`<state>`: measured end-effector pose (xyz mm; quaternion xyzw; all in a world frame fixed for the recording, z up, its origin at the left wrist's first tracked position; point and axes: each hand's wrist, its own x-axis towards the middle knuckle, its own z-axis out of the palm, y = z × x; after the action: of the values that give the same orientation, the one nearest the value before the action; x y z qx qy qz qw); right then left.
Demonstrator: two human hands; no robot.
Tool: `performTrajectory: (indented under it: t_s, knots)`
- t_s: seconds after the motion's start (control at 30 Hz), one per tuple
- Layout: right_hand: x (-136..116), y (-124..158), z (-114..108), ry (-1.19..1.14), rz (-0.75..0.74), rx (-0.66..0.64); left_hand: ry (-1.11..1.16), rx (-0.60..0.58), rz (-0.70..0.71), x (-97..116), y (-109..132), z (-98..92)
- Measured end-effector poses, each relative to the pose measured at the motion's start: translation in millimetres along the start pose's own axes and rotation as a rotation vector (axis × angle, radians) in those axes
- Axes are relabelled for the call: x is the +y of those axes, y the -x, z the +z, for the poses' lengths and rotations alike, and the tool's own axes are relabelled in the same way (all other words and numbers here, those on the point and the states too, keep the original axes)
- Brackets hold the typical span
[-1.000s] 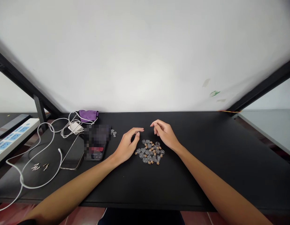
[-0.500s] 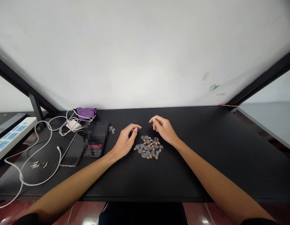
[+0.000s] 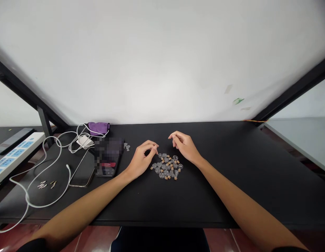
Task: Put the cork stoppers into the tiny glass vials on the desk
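Hovering above the tabletop (image 3: 217,196), the left grip (image 3: 140,161) was curled, fingertips together, its contact with the heap of cork-stoppered glass vials (image 3: 166,168) just rightward unclear; the right grip (image 3: 185,147) stood loosely apart, empty; a pixel-blurred phone (image 3: 107,164) lay leftward.

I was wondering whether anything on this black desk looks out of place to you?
Yes, slightly: two small clear pieces lie by themselves beside the phone, apart from the pile of tiny corked glass bottles near the left hand. They look like strays from that pile, though they are too small to identify for certain.
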<state>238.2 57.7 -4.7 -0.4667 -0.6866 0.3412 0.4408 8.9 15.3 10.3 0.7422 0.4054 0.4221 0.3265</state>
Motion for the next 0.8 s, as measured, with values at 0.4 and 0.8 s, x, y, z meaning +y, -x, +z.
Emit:
performTrajectory:
  t_s: [0.4,0.8]
  knots:
    - [3,0,-2,0.026,0.013,-0.013,0.000,-0.008,0.008,1,2,-0.2]
    - [-3,-2,-8,0.037,0.010,-0.064,-0.361,-0.225,0.179,11,17,4.4]
